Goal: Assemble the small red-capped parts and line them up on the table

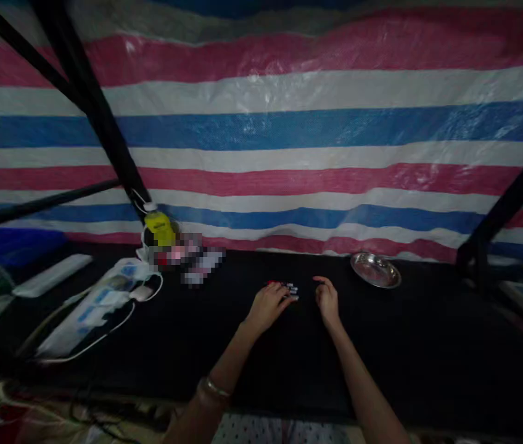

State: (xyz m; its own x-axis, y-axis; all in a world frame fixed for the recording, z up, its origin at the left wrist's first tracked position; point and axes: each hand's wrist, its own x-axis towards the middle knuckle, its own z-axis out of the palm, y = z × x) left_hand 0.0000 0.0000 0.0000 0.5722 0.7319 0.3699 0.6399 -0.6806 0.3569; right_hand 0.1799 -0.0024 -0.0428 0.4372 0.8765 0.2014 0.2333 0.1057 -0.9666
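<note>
While the left hand lies over a small cluster of rods, the right hand sits just beside it with a gap between. Rods are on the black table, mid-bench, pale ends poking out past the left fingers, a bit of red at the far edge. Left fingers bent over them; can't tell if they're gripping. Right fingers curled, index pointing toward the left hand; a dark spot shows at the tips, can't tell if anything is held. Bracelet on left wrist. Shiny metal dish near the back, right of both hands. Yellow bottle back left, striped sheet behind.
</note>
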